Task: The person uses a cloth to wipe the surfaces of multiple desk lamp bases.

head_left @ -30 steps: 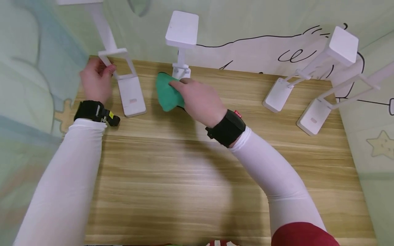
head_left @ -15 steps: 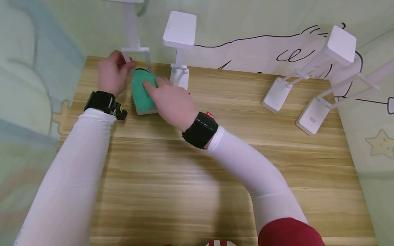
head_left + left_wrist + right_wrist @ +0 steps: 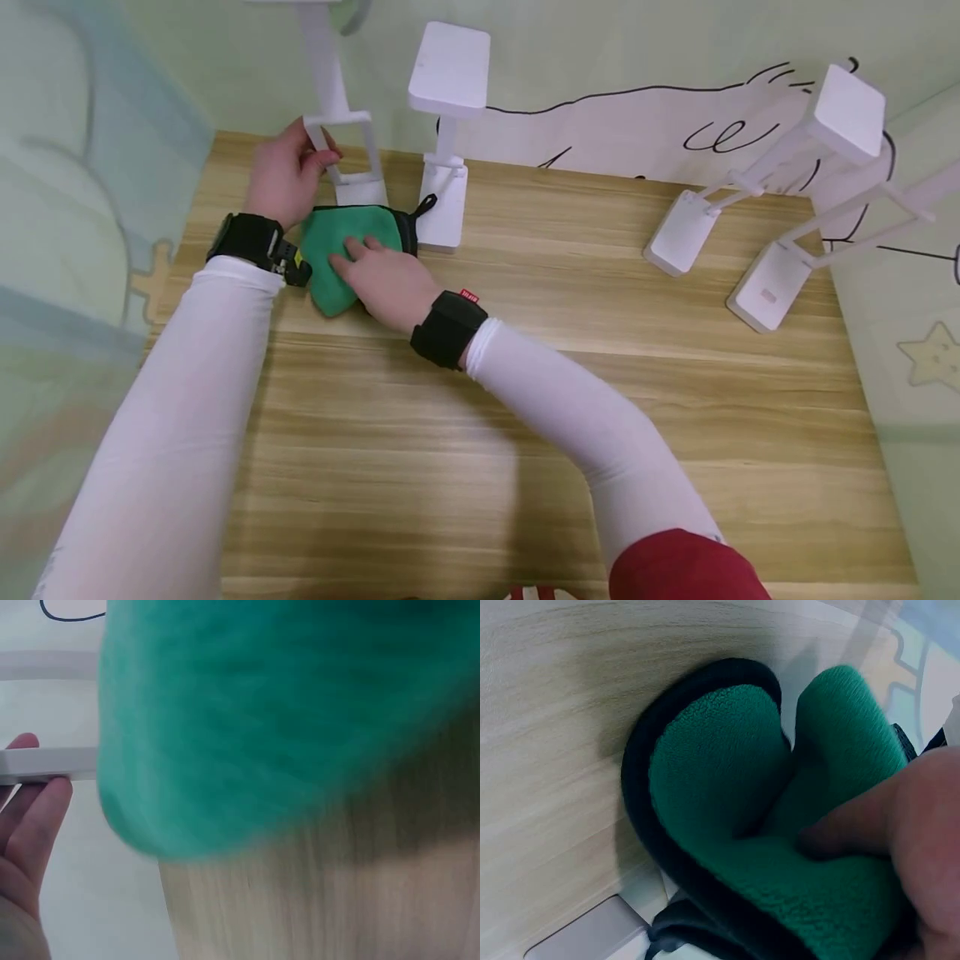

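Observation:
My left hand (image 3: 283,177) pinches one side of the slim arm frame of a white desk lamp (image 3: 360,192) at the back left. Over that lamp's base lies a green cleaning cloth (image 3: 326,287) with black edging and a small black loop, hiding most of the base. My right hand (image 3: 386,283) grips the folded cloth from above. In the right wrist view a digit digs into the fold of the cloth (image 3: 712,757). Green cloth (image 3: 225,735) fills much of the left wrist view, beside the left fingers (image 3: 45,817) on the white bar (image 3: 52,763).
A second white lamp (image 3: 442,208) stands just right of the cloth. Two more, a lamp (image 3: 678,233) and another lamp (image 3: 768,287), stand at the right. The wooden tabletop (image 3: 390,467) meets printed walls behind and at both sides.
My right hand has carried the cloth left from near the second lamp onto the left lamp's base, then toward me. My left hand and that lamp have shifted right.

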### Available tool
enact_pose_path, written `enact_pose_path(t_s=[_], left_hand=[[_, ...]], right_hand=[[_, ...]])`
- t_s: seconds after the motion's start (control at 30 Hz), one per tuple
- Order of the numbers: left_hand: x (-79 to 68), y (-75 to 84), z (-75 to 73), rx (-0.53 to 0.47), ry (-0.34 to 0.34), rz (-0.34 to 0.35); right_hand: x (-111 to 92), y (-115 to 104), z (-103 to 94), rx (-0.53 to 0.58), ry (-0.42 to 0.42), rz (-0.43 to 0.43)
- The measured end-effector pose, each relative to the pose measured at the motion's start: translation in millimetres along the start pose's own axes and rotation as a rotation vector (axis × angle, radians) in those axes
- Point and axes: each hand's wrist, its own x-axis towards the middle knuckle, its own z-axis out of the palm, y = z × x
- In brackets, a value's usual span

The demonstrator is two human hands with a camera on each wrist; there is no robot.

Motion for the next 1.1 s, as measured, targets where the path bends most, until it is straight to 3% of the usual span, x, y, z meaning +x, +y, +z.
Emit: enact_pose_path(t_s=[0.17, 0.37, 0.5, 0.63, 0.73, 0.93, 1.1], left_hand=[[2.4, 1.4, 0.3, 0.009, -0.019, 0.009], [5.4, 2.9, 0.3, 0.033, -0.07, 0.004], [6.4, 2.2, -0.6, 0.025, -0.108, -0.019], [6.0, 0.3, -2.7, 0.012, -0.116, -0.029], [6.1, 0.2, -3.6, 0.009, -0.114, -0.024], [5.9, 0.8, -4.5, 0.019, -0.121, -0.016], [4.1, 0.9, -5.5, 0.025, -0.15, -0.026]], right_hand=[[11.0, 8.3, 2.4, 0.004, -0.022, -0.015], [33.9, 21.8, -0.4, -0.041, -0.038, 0.075], [44.4, 19.6, -4.3, -0.088, -0.048, 0.122], [39.9, 7.8, -9.3, -0.138, -0.083, 0.094], [28.7, 0.6, -13.6, -0.16, -0.115, 0.025], [33.8, 12.8, -9.9, -0.063, -0.105, -0.081], [47.1, 22.7, -5.5, 0.001, -0.082, 0.031]])
